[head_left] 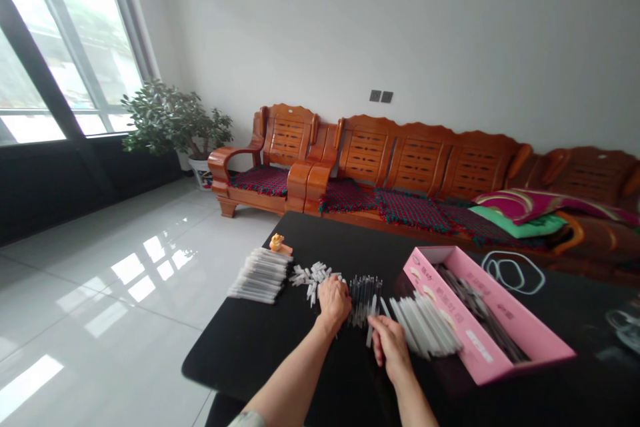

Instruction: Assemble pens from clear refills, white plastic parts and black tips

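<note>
My left hand rests knuckles up on the black table, fingers curled over the edge of a heap of small white caps and beside a bundle of dark refills. My right hand is closed on a thin white pen barrel, next to a fanned pile of white barrels. A neat stack of white pens lies at the far left of the table.
An open pink box with dark pens inside lies on the right. A small orange figure stands near the table's far edge, white rubber bands behind the box. Wooden sofas, a potted plant and shiny tiled floor lie beyond.
</note>
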Action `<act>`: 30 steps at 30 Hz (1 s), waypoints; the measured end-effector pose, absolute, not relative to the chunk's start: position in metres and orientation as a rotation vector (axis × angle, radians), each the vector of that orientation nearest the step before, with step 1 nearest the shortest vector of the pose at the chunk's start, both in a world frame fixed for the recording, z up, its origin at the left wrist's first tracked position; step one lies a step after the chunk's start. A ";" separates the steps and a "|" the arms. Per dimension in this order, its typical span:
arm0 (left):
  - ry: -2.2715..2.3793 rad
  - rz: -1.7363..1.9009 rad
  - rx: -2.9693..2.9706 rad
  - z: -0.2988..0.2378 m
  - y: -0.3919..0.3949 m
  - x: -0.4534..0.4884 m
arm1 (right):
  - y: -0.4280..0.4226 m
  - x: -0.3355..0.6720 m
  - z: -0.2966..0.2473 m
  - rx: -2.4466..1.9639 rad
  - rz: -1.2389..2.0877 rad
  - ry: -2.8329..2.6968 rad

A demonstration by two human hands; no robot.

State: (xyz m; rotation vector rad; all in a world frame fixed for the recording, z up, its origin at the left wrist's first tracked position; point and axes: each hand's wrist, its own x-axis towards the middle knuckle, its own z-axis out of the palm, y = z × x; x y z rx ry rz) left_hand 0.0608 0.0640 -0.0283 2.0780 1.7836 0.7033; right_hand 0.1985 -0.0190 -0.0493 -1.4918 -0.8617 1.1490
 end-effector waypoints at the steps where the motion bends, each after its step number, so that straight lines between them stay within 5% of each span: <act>1: 1.801 0.701 2.076 -0.028 0.065 0.062 | -0.019 0.198 -0.049 -1.493 1.149 -0.863; 30: 1.838 0.489 2.019 -0.007 0.064 0.081 | -0.017 0.199 -0.051 -1.480 1.135 -0.886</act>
